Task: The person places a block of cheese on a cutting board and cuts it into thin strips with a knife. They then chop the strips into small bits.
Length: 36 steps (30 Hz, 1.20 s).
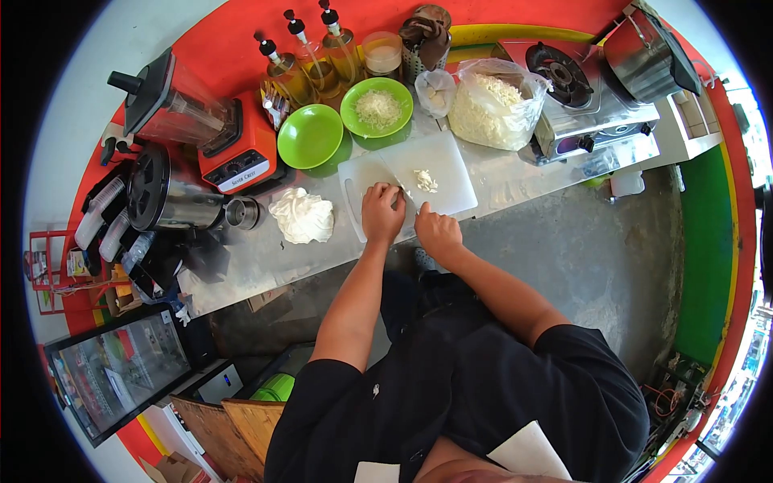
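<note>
A white cutting board lies on the metal table in front of me. My right hand is closed at the board's near edge, around the handle end of a knife; its thin blade points away over the board. Just left of the blade, my left hand rests with curled fingers, and whatever they pinch is hidden. Small white chopped pieces sit in a little heap right of the knife. Behind the board are a green bowl of pale shreds and another green bowl.
A crumpled white plastic bag and a metal cup lie to the left, near a red blender. Pump bottles stand at the back. Rightward are a bag of pale pieces and a gas stove with a pot.
</note>
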{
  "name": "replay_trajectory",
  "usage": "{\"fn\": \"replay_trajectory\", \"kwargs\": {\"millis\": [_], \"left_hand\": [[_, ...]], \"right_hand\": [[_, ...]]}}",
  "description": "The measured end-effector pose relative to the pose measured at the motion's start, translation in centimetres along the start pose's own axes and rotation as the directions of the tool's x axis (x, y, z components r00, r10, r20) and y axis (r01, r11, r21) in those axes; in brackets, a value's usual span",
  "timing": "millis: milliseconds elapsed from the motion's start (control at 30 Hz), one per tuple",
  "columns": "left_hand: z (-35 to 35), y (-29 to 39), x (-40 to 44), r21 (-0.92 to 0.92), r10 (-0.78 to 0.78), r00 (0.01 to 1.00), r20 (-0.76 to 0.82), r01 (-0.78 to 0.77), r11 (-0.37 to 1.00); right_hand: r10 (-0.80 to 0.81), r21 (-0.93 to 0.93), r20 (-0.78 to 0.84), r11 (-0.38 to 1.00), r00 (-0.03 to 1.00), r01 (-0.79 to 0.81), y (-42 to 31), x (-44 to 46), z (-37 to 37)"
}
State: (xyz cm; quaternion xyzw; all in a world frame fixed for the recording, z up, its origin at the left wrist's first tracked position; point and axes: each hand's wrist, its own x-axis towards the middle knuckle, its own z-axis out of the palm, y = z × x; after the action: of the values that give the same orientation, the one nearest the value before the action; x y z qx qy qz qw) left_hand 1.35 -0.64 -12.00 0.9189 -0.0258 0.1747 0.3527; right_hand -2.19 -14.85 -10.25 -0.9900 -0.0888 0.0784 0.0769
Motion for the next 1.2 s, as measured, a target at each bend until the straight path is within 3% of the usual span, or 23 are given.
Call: {"fn": "replay_trajectory", "kwargs": {"millis": [567,1200], "left_hand": [[0.1,-0.2,0.0,-0.017,0.024,0.999,-0.026,-0.025,1.000],[0.1,-0.4,0.0,-0.040,0.028,0.999,-0.040,-0.029,0.999]], "right_hand": [[-0.072,-0.081,-0.113,0.995,0.991,0.063,-0.6,-0.1,0.7],[-0.032,0.020,-0.007,0.999,0.999,0.032,-0.5,0.4,-0.5]]}}
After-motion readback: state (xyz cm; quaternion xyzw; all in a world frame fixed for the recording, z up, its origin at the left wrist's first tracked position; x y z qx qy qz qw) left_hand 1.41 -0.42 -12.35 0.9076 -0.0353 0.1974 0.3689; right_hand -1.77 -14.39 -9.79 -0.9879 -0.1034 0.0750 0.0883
